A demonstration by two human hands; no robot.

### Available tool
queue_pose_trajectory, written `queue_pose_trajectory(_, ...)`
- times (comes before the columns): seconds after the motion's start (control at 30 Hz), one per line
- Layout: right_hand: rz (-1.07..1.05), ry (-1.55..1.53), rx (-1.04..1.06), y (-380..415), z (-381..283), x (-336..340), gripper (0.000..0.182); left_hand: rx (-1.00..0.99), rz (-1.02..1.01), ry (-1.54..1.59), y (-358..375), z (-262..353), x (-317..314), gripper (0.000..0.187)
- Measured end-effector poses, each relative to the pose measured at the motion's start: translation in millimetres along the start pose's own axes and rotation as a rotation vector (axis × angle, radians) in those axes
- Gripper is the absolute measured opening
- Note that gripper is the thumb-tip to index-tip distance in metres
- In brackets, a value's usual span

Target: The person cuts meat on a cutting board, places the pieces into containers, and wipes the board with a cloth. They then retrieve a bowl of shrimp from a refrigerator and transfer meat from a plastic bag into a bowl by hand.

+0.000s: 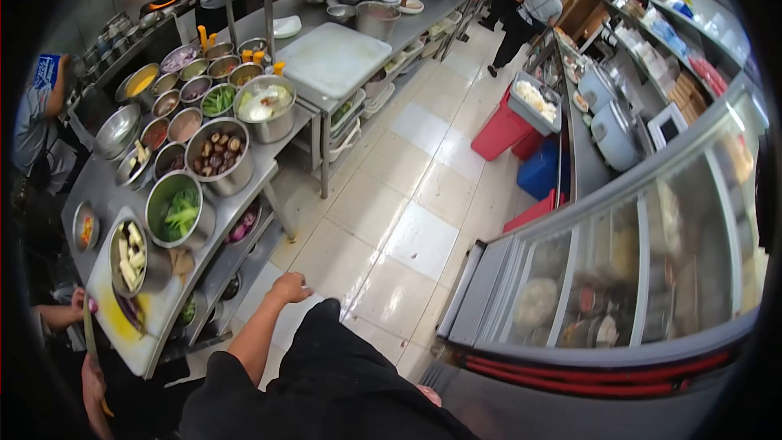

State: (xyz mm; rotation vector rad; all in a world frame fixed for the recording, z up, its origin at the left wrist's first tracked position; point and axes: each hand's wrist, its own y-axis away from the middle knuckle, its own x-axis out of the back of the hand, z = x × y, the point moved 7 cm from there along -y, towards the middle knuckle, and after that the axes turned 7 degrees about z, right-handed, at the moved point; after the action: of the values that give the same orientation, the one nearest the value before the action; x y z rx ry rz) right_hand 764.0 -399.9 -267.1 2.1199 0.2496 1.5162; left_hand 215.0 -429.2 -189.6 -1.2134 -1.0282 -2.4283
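Note:
My left hand (289, 287) hangs over the tiled floor in front of my black clothing. Its fingers are loosely curled, and nothing shows in them. The steel prep table (287, 134) is nearest to it, on the left. At the edge of my dark clothing, a small pink patch (429, 395) shows; whether it is my right hand or something in it, I cannot make out. On the table's near end are a pot of greens (181, 213), a pot of brown mushrooms or chestnuts (218, 155) and a pot of pale cut pieces (130, 257).
A co-worker's hands hold a knife (91, 342) beside a cutting board (142, 349) with an eggplant. A glass-doored fridge (603, 277) stands close on the right. Red bins (497, 132) and a blue bin (538, 171) line the tiled aisle (383, 195). Other people stand farther off.

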Motion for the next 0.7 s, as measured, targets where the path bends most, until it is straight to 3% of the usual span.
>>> queue_pose_trajectory(0.17,0.027,0.033,0.013,-52,-73,26,0.031,-0.122,-0.043,0.182,-67,92,51,0.046)
queue_pose_trajectory(0.23,0.031,0.048,0.024,-74,-98,37,0.031,-0.280,-0.008,0.238,-87,124,67,0.045)
queue_pose_trajectory(0.37,0.042,0.108,0.077,-129,-135,69,0.031,-0.285,-0.065,0.344,-108,145,106,0.045)
queue_pose_trajectory(0.43,0.066,0.151,0.226,-174,-173,91,0.031,-0.250,-0.034,0.329,-119,140,120,0.046)
queue_pose_trajectory(0.5,0.097,0.202,0.551,-233,-270,98,0.023,-0.154,0.025,0.288,-137,120,138,0.046)
queue_pose_trajectory(0.57,0.066,0.268,0.513,-223,-381,157,0.014,-0.093,0.078,0.268,-147,113,156,0.046)
queue_pose_trajectory(0.63,0.243,0.152,0.785,-231,-464,196,0.013,0.013,0.143,0.416,-142,110,179,0.042)
queue_pose_trajectory(0.67,0.128,0.187,0.770,-239,-504,208,0.011,0.023,0.139,0.422,-141,115,187,0.042)
queue_pose_trajectory(0.7,0.291,0.160,0.997,-225,-556,233,0.008,0.082,0.182,0.490,-140,118,196,0.041)
